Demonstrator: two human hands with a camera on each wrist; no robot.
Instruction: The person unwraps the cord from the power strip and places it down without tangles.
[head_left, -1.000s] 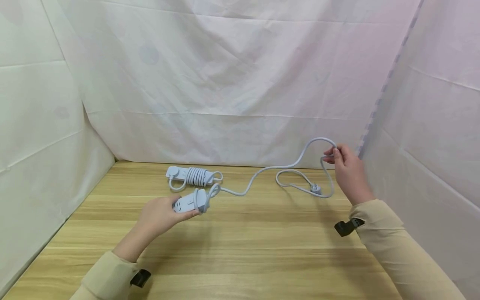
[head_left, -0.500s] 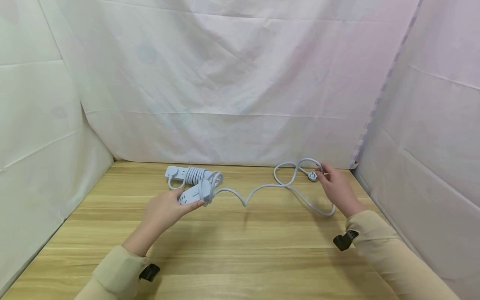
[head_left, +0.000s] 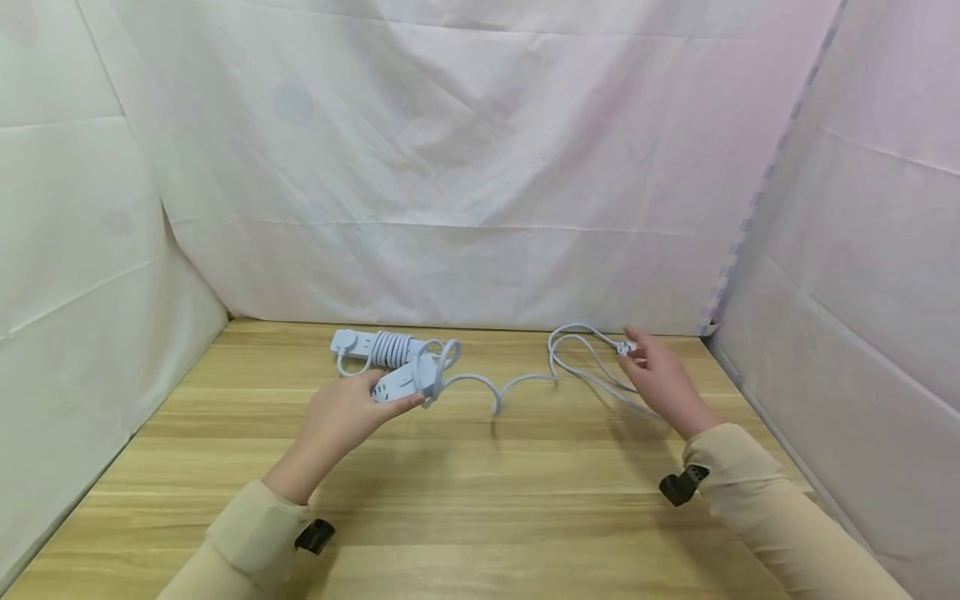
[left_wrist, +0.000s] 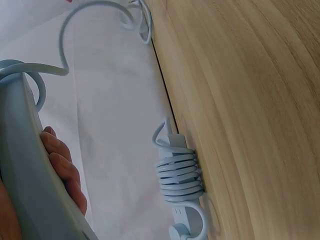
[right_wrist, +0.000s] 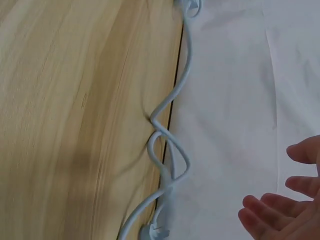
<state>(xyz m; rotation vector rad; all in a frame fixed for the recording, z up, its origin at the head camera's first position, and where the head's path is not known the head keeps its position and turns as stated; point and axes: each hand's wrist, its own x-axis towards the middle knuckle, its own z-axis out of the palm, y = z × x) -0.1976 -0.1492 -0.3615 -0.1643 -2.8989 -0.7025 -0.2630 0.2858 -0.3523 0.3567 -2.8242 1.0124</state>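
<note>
My left hand (head_left: 339,421) grips a white power strip (head_left: 396,384) above the table, fingers round its body. A few loose turns of its cord wrap the strip's right end; in the left wrist view the strip (left_wrist: 30,165) fills the left edge. From there the white cord (head_left: 528,377) runs right in bends and loops to its plug (head_left: 625,347) near the back edge. My right hand (head_left: 663,387) hovers at the plug. In the right wrist view that hand (right_wrist: 287,215) has spread fingers with nothing between them, apart from the plug (right_wrist: 151,232).
A second power strip (head_left: 362,342) lies behind the held one, its cord (head_left: 392,350) coiled tightly round it and its plug (head_left: 345,340) seated in a socket. White cloth (head_left: 480,167) hangs behind the wooden table (head_left: 487,500) and along both sides.
My right hand has let go of the cord and come down and left to the plug. The cord has dropped toward the table. My left hand has shifted slightly right with the power strip.
</note>
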